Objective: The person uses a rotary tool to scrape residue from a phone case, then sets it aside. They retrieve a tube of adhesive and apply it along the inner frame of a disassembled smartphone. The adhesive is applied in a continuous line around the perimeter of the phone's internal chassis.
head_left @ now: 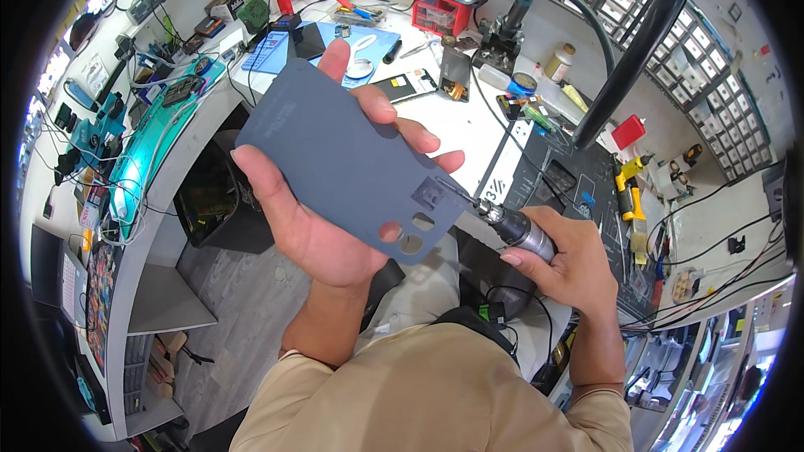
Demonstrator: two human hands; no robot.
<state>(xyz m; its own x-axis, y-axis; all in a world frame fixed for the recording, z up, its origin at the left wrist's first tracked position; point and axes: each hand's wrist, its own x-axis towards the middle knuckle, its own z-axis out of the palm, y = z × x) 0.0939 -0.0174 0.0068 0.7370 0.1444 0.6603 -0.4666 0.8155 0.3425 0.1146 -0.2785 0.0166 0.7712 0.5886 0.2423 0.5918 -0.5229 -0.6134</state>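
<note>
My left hand (322, 243) holds a grey-blue phone back cover (339, 146) up over my lap, thumb on one long edge and fingers round the other. Camera holes pierce its near right end, and beside them lies a dark, roughened square patch (432, 194). In my right hand (576, 261) is a rotary tool (526, 233) with a dark and silver body, gripped like a pen. Its thin bit points at the cover's corner by the patch; whether it touches there I cannot tell.
An opened phone (406, 85) and a dark phone part (455, 74) lie on the white bench. Behind them stand a red drawer box (441, 12) and a microscope stand (501, 46). A black arm (636, 50) slants across the right. A dark work mat (599, 192) holds small tools.
</note>
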